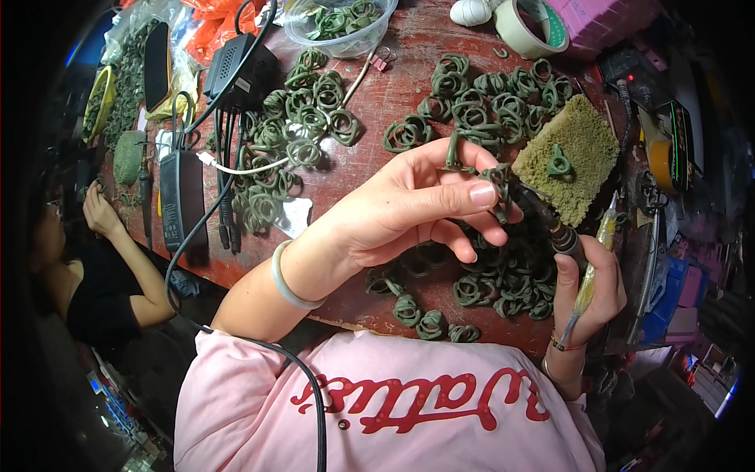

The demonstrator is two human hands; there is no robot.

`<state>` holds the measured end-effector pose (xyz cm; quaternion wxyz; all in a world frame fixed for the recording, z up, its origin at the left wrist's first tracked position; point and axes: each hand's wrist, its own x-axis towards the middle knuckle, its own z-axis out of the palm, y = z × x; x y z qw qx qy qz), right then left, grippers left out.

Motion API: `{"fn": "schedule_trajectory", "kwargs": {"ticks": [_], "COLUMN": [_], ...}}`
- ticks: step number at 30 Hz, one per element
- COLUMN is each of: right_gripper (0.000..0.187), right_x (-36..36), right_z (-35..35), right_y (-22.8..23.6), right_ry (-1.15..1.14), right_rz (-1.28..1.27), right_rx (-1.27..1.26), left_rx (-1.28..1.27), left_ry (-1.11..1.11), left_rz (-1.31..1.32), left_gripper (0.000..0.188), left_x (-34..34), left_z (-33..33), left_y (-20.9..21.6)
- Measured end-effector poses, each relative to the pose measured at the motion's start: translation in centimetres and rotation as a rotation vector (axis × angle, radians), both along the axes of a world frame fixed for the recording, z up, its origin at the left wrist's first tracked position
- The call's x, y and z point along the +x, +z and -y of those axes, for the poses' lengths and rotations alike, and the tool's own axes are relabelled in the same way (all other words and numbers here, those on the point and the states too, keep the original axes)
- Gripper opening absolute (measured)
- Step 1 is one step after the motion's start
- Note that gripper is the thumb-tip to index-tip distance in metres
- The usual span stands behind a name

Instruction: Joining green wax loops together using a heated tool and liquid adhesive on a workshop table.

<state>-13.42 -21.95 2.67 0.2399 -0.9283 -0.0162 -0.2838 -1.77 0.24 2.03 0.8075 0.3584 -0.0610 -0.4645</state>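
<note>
My left hand [425, 200], with a pale bangle on its wrist, pinches a small dark green ring [501, 189] between thumb and fingers. Another green ring piece [453, 151] sits by the raised index finger. My right hand [590, 291] is closed round a dark pen-shaped tool [563, 237], like a soldering iron; its thin tip points at the pinched ring. A yellowish pen-like tool [595, 275] also lies within the right hand's grip. Just beyond the hands is a mossy yellow-green block [578, 141] with one green ring [559, 163] standing on it.
Heaps of green rings [511, 287] cover parts of the red table [370, 94]. Far off are a clear plastic bowl [338, 43], a tape roll [532, 27] and a pink block [602, 23]. Black adapters [185, 197] and cables lie leftward. Another person [102, 275] sits at left.
</note>
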Motion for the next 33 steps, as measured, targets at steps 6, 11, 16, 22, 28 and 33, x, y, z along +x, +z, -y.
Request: {"fn": "schedule_trajectory", "kwargs": {"ticks": [6, 11, 16, 22, 28, 33], "right_gripper": [0.034, 0.034, 0.032, 0.022, 0.018, 0.017], "right_x": [0.0, 0.0, 0.0, 0.7, 1.0, 0.5], "right_z": [0.0, 0.0, 0.0, 1.8, 2.5, 2.0], "right_y": [0.1, 0.0, 0.1, 0.3, 0.0, 0.0], "right_ry": [0.001, 0.001, -0.004, -0.35, -0.367, -0.357], "right_rz": [0.0, -0.001, 0.023, 0.021, -0.117, 0.002], "right_rx": [0.0, 0.0, 0.033, -0.026, -0.077, -0.007], "left_rx": [0.002, 0.017, 0.022, 0.022, -0.017, -0.029], "left_ry": [-0.004, -0.006, -0.009, -0.004, 0.005, 0.006], "left_rz": [-0.01, -0.008, -0.002, 0.004, -0.02, -0.054], "left_gripper": [0.033, 0.034, 0.034, 0.035, 0.03, 0.027], "left_x": [0.0, 0.0, -0.1, -0.1, 0.1, 0.2], "left_z": [0.0, 0.0, 0.0, -0.1, -0.1, -0.1], "left_y": [0.0, 0.1, 0.0, 0.2, 0.3, 0.4]}}
